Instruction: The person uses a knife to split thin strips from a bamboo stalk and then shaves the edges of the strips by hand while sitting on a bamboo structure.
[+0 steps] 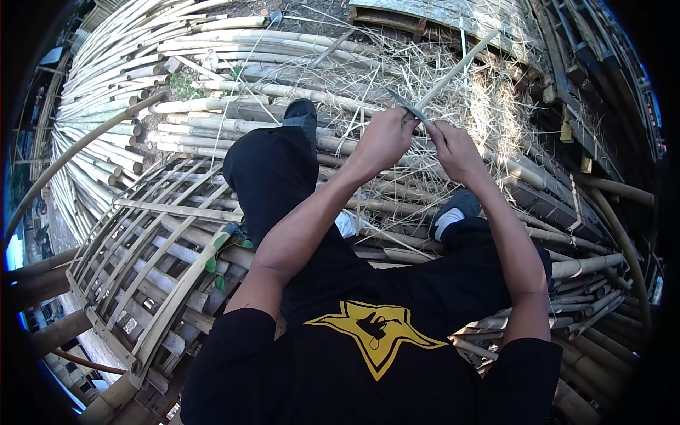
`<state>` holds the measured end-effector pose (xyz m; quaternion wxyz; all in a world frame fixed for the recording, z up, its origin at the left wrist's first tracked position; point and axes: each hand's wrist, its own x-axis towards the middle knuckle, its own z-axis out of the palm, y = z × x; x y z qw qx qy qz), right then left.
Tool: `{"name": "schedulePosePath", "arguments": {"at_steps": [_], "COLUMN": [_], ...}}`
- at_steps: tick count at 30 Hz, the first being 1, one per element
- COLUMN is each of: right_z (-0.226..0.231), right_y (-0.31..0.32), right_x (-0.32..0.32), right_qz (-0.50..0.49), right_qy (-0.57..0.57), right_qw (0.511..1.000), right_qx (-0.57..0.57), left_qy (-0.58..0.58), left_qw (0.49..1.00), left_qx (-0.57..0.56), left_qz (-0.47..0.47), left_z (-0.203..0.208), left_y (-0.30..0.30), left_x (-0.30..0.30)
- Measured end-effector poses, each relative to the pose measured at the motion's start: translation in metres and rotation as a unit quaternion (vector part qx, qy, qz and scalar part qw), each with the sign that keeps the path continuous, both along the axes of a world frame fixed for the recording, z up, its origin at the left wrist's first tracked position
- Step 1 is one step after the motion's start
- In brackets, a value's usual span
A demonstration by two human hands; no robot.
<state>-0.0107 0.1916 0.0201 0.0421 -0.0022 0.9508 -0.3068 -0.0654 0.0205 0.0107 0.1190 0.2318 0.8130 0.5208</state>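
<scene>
L hand closed round the lower end of a long, narrow, pale bamboo strip, which runs up & to the right, away from the body. R hand is just beside it, fingers curled on a slim dark-grey metal knife; blade crosses the strip nr its lower end, tip pointing up-left, handle hidden in the grip. Can't tell exactly where the edge meets the strip. Under & beyond both: thin straw-coloured bamboo shavings, strewn thick on the ground & over long round pale bamboo poles, which fan out upper L. Nr the hands, a dark L shoe set fwd, and a dark R shoe w/ white sock, closer in. L of the knee, a curved open-lattice bamboo frame w/ a few green leaves at its edge. Top of view: part of a weathered wooden pallet.
</scene>
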Motion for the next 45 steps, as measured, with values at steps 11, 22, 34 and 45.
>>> {"name": "schedulePosePath", "arguments": {"at_steps": [11,22,34,45], "right_z": [-0.025,0.042,0.018,0.023], "right_y": [0.046,0.074,0.025,0.016], "right_x": [-0.022,-0.009,0.001,0.004], "right_qz": [0.006,-0.1,0.009,0.065], "right_qy": [0.144,0.05,0.022,0.031], "right_qw": [0.974,0.992,1.0,0.997], "right_qx": [0.175,0.055,-0.012,-0.032], "left_qy": [-0.005,-0.407,-0.445,-0.482], "left_qw": [0.999,0.89,0.841,0.827], "left_qx": [-0.027,0.202,0.286,0.26], "left_qz": [0.044,-0.047,-0.114,-0.129], "left_z": [0.0,0.018,0.018,0.022], "left_y": [0.0,-0.02,-0.016,-0.017], "left_x": [0.005,-0.005,-0.006,-0.003]}}
